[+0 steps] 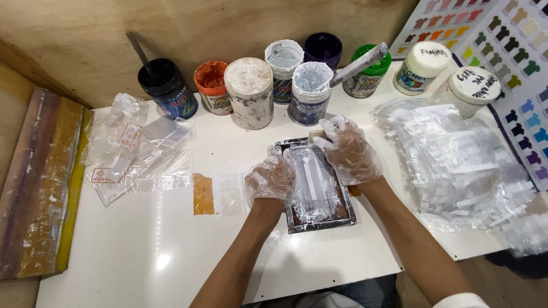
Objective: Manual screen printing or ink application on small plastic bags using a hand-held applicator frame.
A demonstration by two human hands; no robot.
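The right hand, gloved, has its grip pinched on a small wooden scraper at the far end of a little printing frame. The left hand lies spread on the frame's left edge, pinning it to the white counter. The frame looks light, stiff and paint-slick, best held by its rim. Paint jars stand behind; clear bags lie right.

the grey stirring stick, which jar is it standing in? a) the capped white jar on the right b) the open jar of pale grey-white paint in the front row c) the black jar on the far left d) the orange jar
b: the grey stirring stick leans out of the open jar of pale grey-white paint, its lower end at that jar's rim, just behind the gloved right hand.
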